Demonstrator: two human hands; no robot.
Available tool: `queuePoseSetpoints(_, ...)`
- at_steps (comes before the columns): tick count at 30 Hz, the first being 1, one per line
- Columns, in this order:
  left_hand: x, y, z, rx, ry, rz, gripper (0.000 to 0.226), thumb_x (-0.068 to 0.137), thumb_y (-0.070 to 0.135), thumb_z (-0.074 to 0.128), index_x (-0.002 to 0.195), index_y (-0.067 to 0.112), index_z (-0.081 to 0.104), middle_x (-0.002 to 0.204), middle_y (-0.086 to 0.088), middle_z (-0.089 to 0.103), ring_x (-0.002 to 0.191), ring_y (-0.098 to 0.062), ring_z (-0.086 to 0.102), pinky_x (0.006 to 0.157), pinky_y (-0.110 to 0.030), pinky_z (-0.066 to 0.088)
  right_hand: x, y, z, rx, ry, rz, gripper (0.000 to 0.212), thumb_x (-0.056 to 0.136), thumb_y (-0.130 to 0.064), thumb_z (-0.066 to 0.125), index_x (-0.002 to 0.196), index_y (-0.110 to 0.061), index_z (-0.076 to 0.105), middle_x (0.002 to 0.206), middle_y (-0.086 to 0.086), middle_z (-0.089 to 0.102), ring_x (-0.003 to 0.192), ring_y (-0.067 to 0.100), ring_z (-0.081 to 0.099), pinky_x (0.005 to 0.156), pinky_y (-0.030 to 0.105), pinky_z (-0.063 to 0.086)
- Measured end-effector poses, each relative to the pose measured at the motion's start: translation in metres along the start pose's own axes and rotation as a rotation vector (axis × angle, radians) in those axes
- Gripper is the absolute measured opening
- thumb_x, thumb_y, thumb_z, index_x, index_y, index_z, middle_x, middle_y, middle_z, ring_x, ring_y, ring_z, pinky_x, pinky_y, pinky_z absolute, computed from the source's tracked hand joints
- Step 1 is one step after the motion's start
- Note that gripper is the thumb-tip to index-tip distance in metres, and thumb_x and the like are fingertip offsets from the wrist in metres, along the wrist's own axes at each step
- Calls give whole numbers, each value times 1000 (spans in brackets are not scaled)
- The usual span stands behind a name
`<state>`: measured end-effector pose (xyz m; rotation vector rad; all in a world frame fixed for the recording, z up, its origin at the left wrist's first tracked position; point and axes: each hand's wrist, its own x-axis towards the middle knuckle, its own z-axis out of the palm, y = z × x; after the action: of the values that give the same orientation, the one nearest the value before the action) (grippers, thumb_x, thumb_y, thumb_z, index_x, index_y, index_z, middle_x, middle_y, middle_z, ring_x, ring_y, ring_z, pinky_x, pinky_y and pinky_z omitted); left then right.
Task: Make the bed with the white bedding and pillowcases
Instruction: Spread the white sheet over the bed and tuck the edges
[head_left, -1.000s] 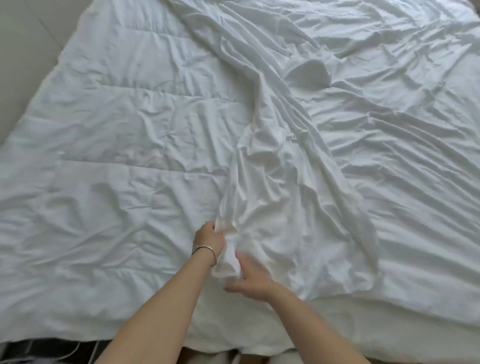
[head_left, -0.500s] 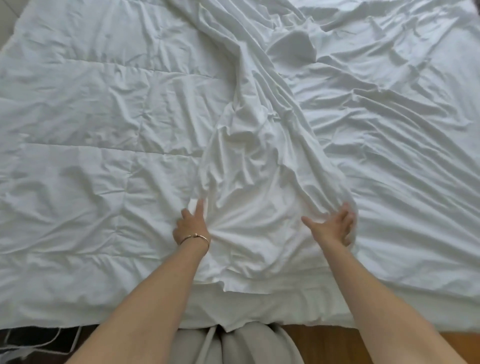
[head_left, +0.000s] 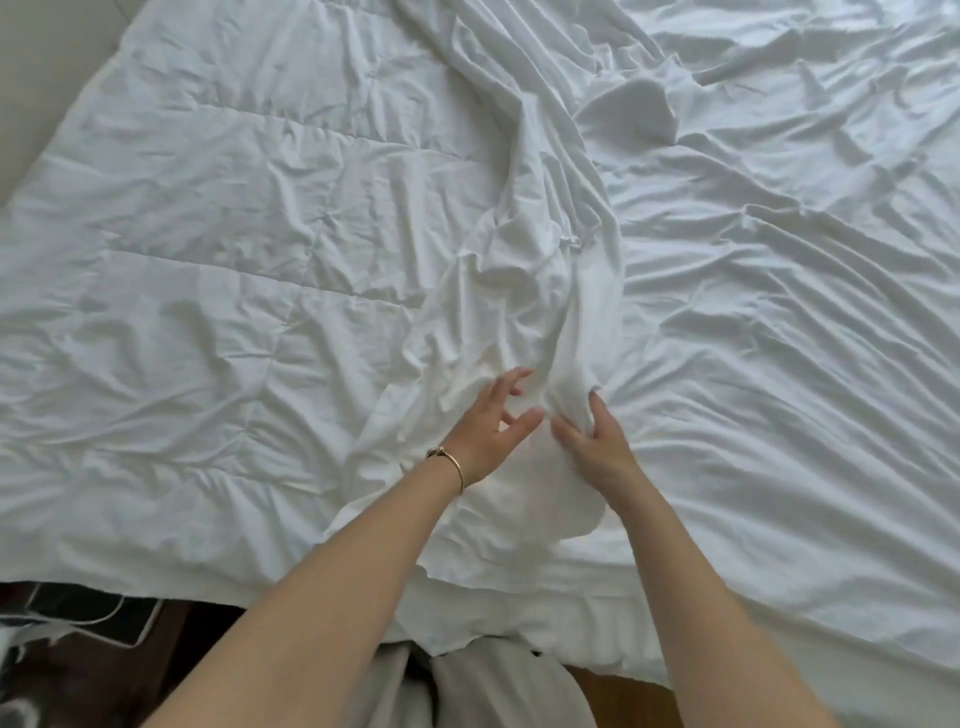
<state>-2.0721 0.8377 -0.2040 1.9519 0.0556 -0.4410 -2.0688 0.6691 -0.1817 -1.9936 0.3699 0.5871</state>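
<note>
Near edge of bed (head_left: 519, 631): person's grey trousers (head_left: 498, 686) against it, wood floor (head_left: 618, 696) to their right, dark clutter and white cords (head_left: 98, 623) to their left.

Both forearms reach over the near edge onto the white bedding. Left hand (head_left: 491, 431), bracelet (head_left: 451, 460) at the wrist, fingers spread and relaxed above the cloth, grasping nothing. Right hand (head_left: 595, 441) just beside it, fingers curled into a bunched ridge of thin sheet (head_left: 566, 322); grip looks clenched on that fold, though blur makes the fingertips hard to read.

The sheet ridge runs from the hands away toward the far side of the bed. Left of the ridge: quilted duvet (head_left: 208, 291), spread roughly flat but creased. Right of the ridge: more thin sheet, heavily wrinkled.

Progress, as judged: early to middle. Bedding is on the bed and laid out; the top sheet is still gathered mid-bed and not smoothed or squared to the edges. No pillows or pillowcases seen.

Hidden or unclear: bed's far end and right side cut off; mattress covered; how the layers overlap under the ridge cannot be told.
</note>
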Motion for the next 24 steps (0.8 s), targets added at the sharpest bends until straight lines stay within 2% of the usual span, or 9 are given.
queuePoseSetpoints(2, -11, 7, -15, -391, 75, -131, 37, 95, 44, 53, 127, 25, 50, 116, 4, 59, 102, -9, 59, 92, -19, 44, -10, -35, 48, -21, -167, -172, 36, 95, -9, 56, 130, -13, 52, 115, 2, 65, 105, 14, 61, 91, 27, 50)
queuePoseSetpoints(4, -27, 1, -49, -596, 255, -241, 53, 79, 54, 67, 118, 18, 59, 110, -1, 67, 105, -16, 63, 97, -31, 48, -16, -59, 97, -145, -341, -246, 43, 93, -10, 53, 135, -17, 50, 121, 0, 64, 110, 14, 60, 96, 30, 49)
queuePoseSetpoints(7, -68, -25, -114, -626, 509, -286, 53, 62, 44, 74, 106, 17, 68, 102, -7, 72, 96, -23, 68, 90, -41, 54, -32, -87, 163, -328, -508, -308, 39, 91, -19, 53, 130, -17, 50, 105, 7, 67, 95, 25, 64, 81, 41, 53)
queuePoseSetpoints(9, -104, -43, -154, -646, 674, -307, 34, 70, 33, 71, 100, 17, 71, 98, -6, 72, 93, -23, 68, 87, -41, 53, -52, -110, 211, -393, -575, -398, 41, 91, -20, 53, 131, -19, 47, 94, 6, 63, 83, 25, 60, 67, 34, 47)
queuePoseSetpoints(11, -142, -61, -195, -614, 807, -330, 12, 82, 21, 67, 94, 20, 69, 92, 0, 71, 88, -20, 66, 81, -34, 52, -77, -130, 257, -418, -656, -471, 46, 92, -23, 53, 136, -21, 44, 98, 4, 63, 86, 23, 60, 71, 31, 48)
queuePoseSetpoints(14, -188, -98, -260, -315, 929, -366, 10, 89, 12, 59, 94, 19, 62, 87, 3, 64, 84, -17, 58, 70, -22, 42, -107, -138, 314, -373, -793, -479, 49, 91, -24, 62, 139, -22, 48, 112, -3, 59, 98, 14, 58, 90, 30, 48)
queuePoseSetpoints(17, -212, -141, -319, 84, 976, -462, 7, 86, 8, 58, 92, 7, 60, 87, -9, 58, 81, -24, 51, 61, -25, 33, -112, -124, 343, -346, -727, -400, 57, 92, -26, 65, 145, -25, 43, 133, -4, 50, 119, 12, 52, 97, 29, 46)
queuePoseSetpoints(20, -221, -182, -340, 239, 953, -634, 36, 84, 6, 58, 119, 13, 56, 120, -11, 56, 107, -32, 55, 84, -34, 47, -100, -111, 352, -410, -624, -304, 56, 96, -25, 60, 147, -28, 38, 143, -5, 43, 125, 12, 47, 93, 28, 46)
queuePoseSetpoints(24, -236, -222, -306, 248, 672, -854, 56, 91, 22, 57, 142, 17, 34, 147, -9, 29, 128, -31, 40, 104, -44, 39, -77, -100, 361, -517, -588, -254, 59, 95, -21, 59, 149, -28, 35, 146, -1, 41, 128, 16, 47, 96, 31, 45)
